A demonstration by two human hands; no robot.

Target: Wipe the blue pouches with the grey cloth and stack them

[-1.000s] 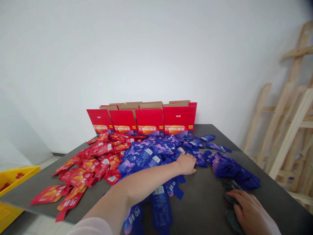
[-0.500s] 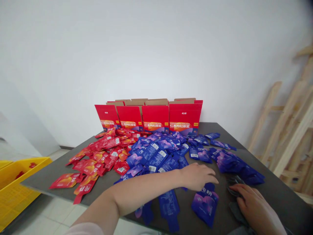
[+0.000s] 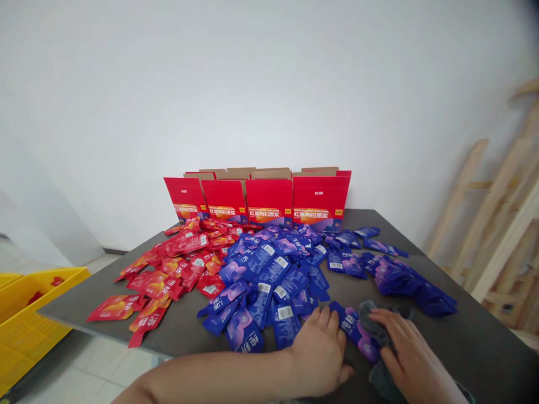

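A blue pouch [image 3: 352, 328] with a pink-purple print lies tilted between my hands on the dark table. My left hand [image 3: 322, 350] is palm down at its left edge, with bent fingers against the pouch and the thumb out to the side. Its fingertips are partly hidden. My right hand [image 3: 410, 350] grips a crumpled dark grey cloth [image 3: 373, 322] against the pouch's right side. Beside my left hand spreads a heap of blue pouches [image 3: 269, 275]. A neater overlapping stack of blue pouches [image 3: 408, 283] rests beyond my right hand.
Red pouches [image 3: 172, 269] are heaped on the left of the table [image 3: 76, 300]. Open red cartons [image 3: 269, 199] stand in rows at the back, near a white wall. A yellow crate [image 3: 37, 314] with red items is on the left. Wooden frames [image 3: 475, 224] lean at the right.
My left hand has drawn back towards me and left. The blue pouch has turned and shifted up. My right hand has brought the cloth left onto it.
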